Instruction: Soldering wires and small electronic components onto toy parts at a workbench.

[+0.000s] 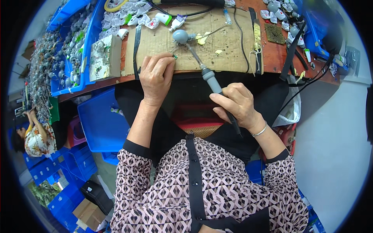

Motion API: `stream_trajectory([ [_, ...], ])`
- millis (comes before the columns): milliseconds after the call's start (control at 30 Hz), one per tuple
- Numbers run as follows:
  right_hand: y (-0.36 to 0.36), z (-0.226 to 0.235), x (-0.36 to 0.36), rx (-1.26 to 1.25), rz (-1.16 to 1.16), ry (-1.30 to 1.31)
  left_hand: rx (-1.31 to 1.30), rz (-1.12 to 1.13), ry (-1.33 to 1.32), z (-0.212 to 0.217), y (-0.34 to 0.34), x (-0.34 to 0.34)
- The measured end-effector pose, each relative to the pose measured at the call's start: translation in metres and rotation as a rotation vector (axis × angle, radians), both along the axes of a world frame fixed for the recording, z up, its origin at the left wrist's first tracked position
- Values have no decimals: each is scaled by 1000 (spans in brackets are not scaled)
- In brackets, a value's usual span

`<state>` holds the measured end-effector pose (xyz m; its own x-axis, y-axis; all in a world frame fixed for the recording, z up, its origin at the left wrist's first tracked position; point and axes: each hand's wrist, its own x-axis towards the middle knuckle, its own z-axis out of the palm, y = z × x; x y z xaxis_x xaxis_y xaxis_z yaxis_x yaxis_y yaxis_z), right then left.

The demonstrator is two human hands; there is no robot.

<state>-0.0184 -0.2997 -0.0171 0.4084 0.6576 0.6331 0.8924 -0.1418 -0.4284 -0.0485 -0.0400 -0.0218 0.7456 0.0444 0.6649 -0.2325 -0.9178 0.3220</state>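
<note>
My right hand [237, 104] is wrapped round the grey-and-black handle of a soldering iron [212, 80]. The iron slants up and left, its tip close to a round grey part [181, 37] on the cardboard mat; whether they touch I cannot tell. My left hand [157, 75] is closed in a pinch at the mat's near edge, holding a tiny green circuit board [175, 57] at its fingertips. Thin wire runs between the board and the grey part. White-and-green plastic housings [163, 18] lie just beyond.
A worn cardboard mat [217, 46] covers the bench. Blue bins [86, 58] of grey parts stand at the left. A whitish block [105, 58] sits beside the mat, a brown sponge pad [275, 33] at the right. Black cables [311, 83] hang at the right edge. Another person [40, 138] works far left.
</note>
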Motion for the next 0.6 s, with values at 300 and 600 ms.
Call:
stream_trajectory([
  [300, 28, -17, 9, 87, 116, 46, 21, -4, 24, 3, 0, 3],
  [600, 20, 14, 6, 71, -17, -55, 56, 13, 12, 3, -3, 3],
])
